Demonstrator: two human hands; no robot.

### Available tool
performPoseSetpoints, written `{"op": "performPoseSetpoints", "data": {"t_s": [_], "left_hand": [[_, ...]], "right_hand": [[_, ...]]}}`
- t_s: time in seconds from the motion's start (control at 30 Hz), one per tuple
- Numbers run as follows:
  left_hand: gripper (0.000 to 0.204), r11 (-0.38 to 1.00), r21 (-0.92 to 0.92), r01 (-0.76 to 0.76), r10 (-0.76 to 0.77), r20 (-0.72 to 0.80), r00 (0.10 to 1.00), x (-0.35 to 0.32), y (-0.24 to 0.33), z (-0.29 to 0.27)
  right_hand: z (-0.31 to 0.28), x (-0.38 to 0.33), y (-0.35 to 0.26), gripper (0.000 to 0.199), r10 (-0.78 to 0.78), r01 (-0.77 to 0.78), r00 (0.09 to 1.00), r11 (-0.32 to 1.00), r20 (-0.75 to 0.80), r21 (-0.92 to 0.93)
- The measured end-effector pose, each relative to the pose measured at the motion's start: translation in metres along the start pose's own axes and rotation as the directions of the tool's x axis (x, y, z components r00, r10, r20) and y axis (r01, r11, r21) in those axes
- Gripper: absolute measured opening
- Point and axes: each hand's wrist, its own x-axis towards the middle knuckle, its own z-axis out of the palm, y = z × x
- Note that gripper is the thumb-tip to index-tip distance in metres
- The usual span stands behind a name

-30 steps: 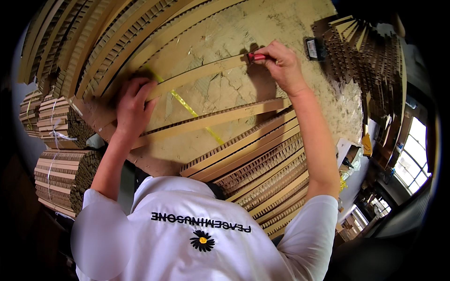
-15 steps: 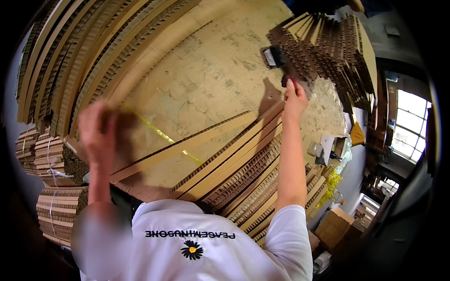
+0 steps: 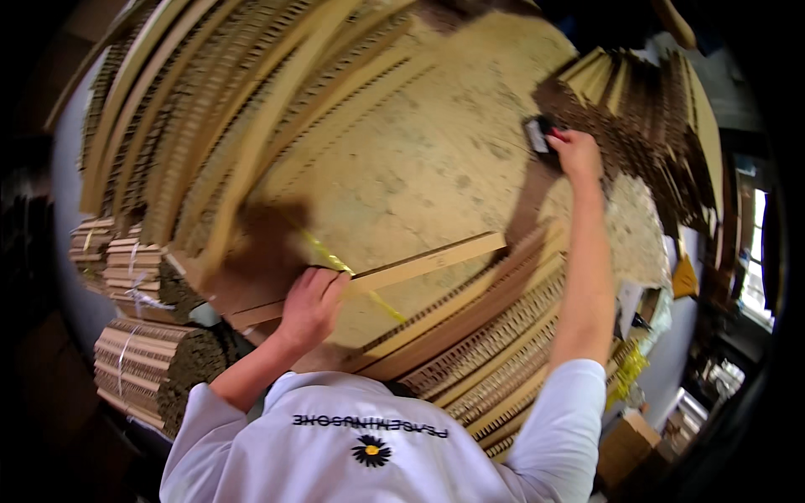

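My left hand (image 3: 314,306) is closed around a tan cardboard strip (image 3: 440,261) with a ridged, honeycomb-like edge. The strip lies slantwise across the middle of the table (image 3: 436,142) and carries a faint mark near its far end. My right hand (image 3: 579,155) reaches far right, fingers closed on a small red-handled stamp (image 3: 557,134), mostly hidden by the fingers. The stamp is at a black ink pad (image 3: 537,134) with a white label; whether they touch, I cannot tell. A yellow strap (image 3: 331,256) passes under the strip.
Rows of strips (image 3: 168,126) fill the left side; more strips (image 3: 478,352) lie at the near right. Dark brown honeycomb pieces (image 3: 646,126) stand at the far right. Tied bundles (image 3: 138,365) are stacked at left. A box cutter-like yellow piece (image 3: 686,277) hangs at right.
My left hand has come right and down from the left rows onto the strip. My right hand has moved with the stamp to the ink pad. The view has shifted.
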Motion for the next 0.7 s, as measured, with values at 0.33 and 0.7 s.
{"op": "performPoseSetpoints", "data": {"t_s": [0.33, 0.7], "left_hand": [[0.046, 0.849, 0.393, 0.353, 0.007, -0.677, 0.736, 0.090, -0.017, -0.142], [0.094, 0.999, 0.025, -0.035, 0.025, 0.328, 0.944, -0.050, 0.105, 0.056]], "right_hand": [[-0.017, -0.016, -0.024, 0.033, -0.033, 0.026, 0.995, 0.997, -0.093, -0.071], [-0.023, -0.231, 0.033, 0.031, 0.206, 0.075, 0.951, 0.568, -0.229, 0.820]]}}
